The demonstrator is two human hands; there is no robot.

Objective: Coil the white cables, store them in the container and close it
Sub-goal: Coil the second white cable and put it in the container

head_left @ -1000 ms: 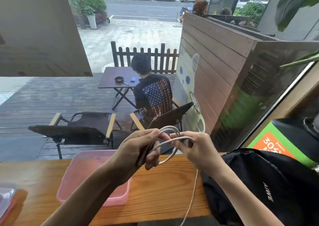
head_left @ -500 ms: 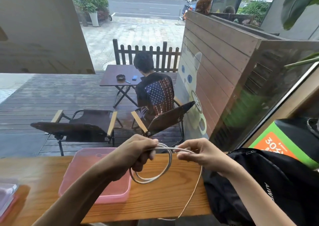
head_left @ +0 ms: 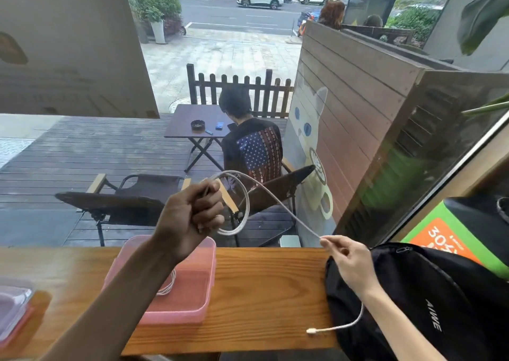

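**Q:** What does the figure show?

**A:** The left hand (head_left: 190, 217) is clenched around a partly wound loop of thin white charging cable (head_left: 242, 195), held above the wooden surface (head_left: 261, 291). The right hand (head_left: 349, 264) pinches the same cable's free run between fingertips (head_left: 323, 241). The remaining tail hangs below that hand, and its plug end (head_left: 311, 331) is near the surface's front edge.

**Q:** How is this step done well?

**A:** Probably by feeding the slack through the right hand, matching each new turn to the existing loop, and keeping the left grip firm so the turns do not spring apart. The open pink plastic container (head_left: 203, 303), already holding another coiled white cable (head_left: 168, 286), lies directly beneath.
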